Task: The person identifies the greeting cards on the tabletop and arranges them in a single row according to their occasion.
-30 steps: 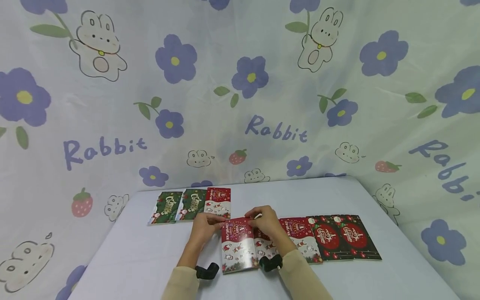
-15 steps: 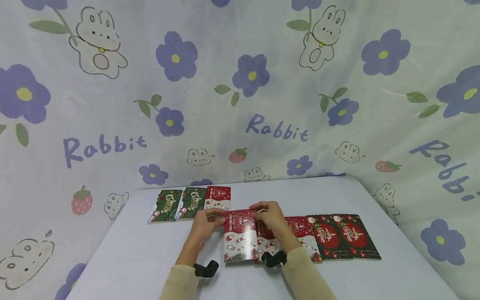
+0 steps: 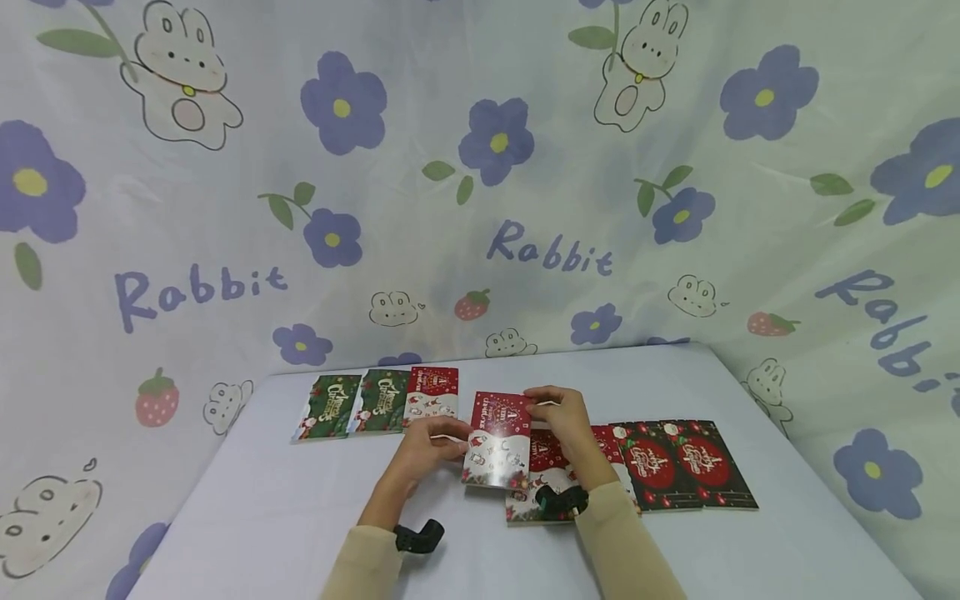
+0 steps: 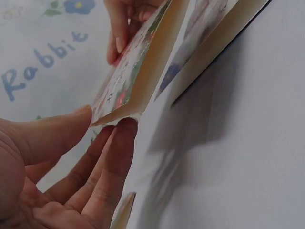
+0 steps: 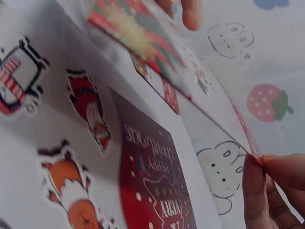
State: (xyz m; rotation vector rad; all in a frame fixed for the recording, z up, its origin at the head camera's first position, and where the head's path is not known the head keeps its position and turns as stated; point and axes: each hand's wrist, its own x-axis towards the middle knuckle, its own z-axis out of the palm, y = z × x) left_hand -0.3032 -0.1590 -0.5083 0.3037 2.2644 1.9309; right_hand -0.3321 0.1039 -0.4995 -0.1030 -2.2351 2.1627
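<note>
A red Christmas card [image 3: 498, 439] is held clear of the table [image 3: 262, 500], between both hands. Its left edge is pinched by the left hand [image 3: 429, 447], its far right corner by the right hand [image 3: 564, 417]. The long axis runs away from the person, tilted slightly right. Left of and beyond the card lies a row of three cards [image 3: 375, 402].

Rabbit-print cloth [image 3: 525, 208] hangs behind a pale table [image 3: 262, 517].
</note>
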